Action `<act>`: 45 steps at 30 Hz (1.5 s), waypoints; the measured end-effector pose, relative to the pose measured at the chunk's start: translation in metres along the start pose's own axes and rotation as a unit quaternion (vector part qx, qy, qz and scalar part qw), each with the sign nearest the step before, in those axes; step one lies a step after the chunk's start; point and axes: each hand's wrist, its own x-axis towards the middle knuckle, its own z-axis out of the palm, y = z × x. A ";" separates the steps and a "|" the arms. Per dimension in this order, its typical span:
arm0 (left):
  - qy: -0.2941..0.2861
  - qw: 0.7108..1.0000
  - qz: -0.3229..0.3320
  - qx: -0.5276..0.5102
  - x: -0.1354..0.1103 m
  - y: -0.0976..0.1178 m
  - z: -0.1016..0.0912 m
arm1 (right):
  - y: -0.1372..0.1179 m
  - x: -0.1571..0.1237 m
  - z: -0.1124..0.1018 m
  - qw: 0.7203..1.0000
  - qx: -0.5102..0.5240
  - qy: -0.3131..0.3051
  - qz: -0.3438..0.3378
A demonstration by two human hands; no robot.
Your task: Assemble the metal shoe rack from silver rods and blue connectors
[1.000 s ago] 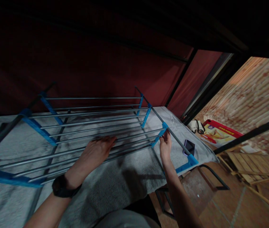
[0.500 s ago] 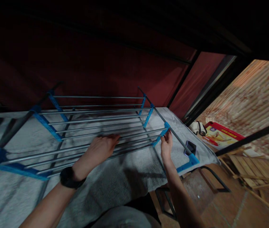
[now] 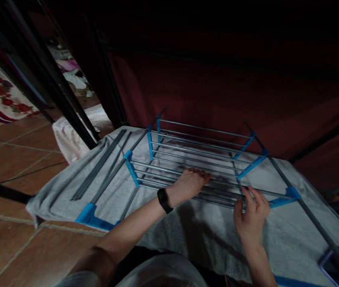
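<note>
A rack of thin metal rods (image 3: pixel 184 144) joined by blue plastic brackets (image 3: pixel 132 169), like a shoe rack, lies on a grey cloth. My left hand (image 3: pixel 192 182), with a dark watch (image 3: pixel 164 200) at its wrist, is curled over the near rods around their middle; its fingertips are partly hidden. Close to the right end of those same rods is my right hand (image 3: pixel 252 209). Its fingers are apart and its fingertips reach the rods, short of the right bracket (image 3: pixel 291 194).
Several loose grey tubes (image 3: pixel 100 165) lie on the cloth at left. A phone (image 3: pixel 332 265) rests at the lower right, by the rack's side tube. Dark metal posts (image 3: pixel 64 91) stand at left above a tiled floor (image 3: pixel 16 175). Behind hangs a dark red cloth (image 3: pixel 217 87).
The view has swung left, bringing the loose tubes and left floor into sight. My right hand has come away from the right bracket and its fingers have spread. My left hand stays on the rods.
</note>
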 end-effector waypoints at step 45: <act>0.595 0.657 -0.415 -0.205 -0.136 -0.114 0.051 | 0.017 0.032 0.020 0.991 -0.027 -0.051 -0.124</act>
